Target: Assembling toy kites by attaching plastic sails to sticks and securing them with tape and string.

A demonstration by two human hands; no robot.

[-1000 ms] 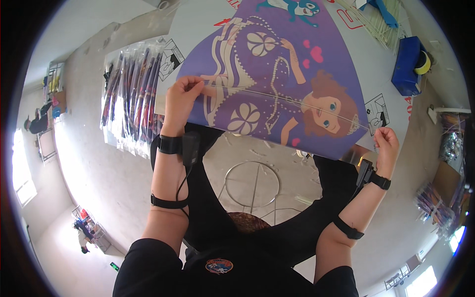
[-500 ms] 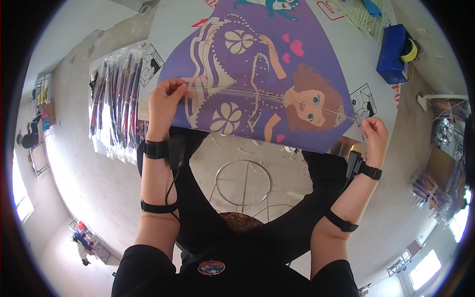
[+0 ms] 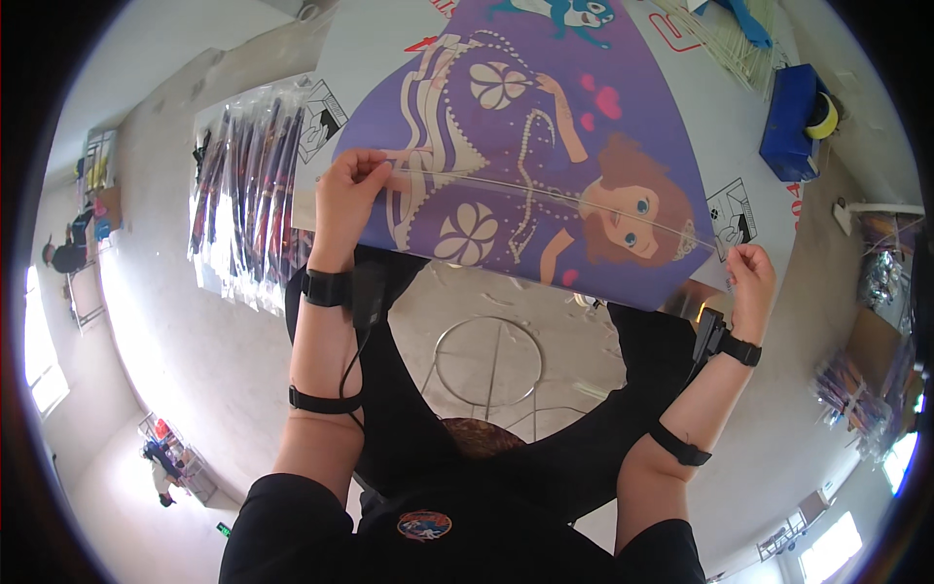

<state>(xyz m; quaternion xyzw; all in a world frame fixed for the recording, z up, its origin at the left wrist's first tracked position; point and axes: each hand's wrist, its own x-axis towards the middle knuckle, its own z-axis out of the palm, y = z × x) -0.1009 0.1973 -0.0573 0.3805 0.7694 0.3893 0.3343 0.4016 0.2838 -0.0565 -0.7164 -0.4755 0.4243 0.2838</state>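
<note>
The left hand (image 3: pixel 350 195) pinches, with thumb and forefinger, one end of a thin, pale, straight strip (image 3: pixel 467 176). The right hand (image 3: pixel 754 282) has its fingertips closed on the other end, at the right. The strip runs straight between them, across the near part of a purple sheet printed with a cartoon figure (image 3: pixel 652 127); if it touches the sheet, I cannot tell. Under this sheet lies a pale grey board with red marks (image 3: pixel 730 136). At far right stands a blue tape dispenser with yellow roll (image 3: pixel 786 127); at left lie clear plastic-wrapped dark bundles (image 3: pixel 248 185).
</note>
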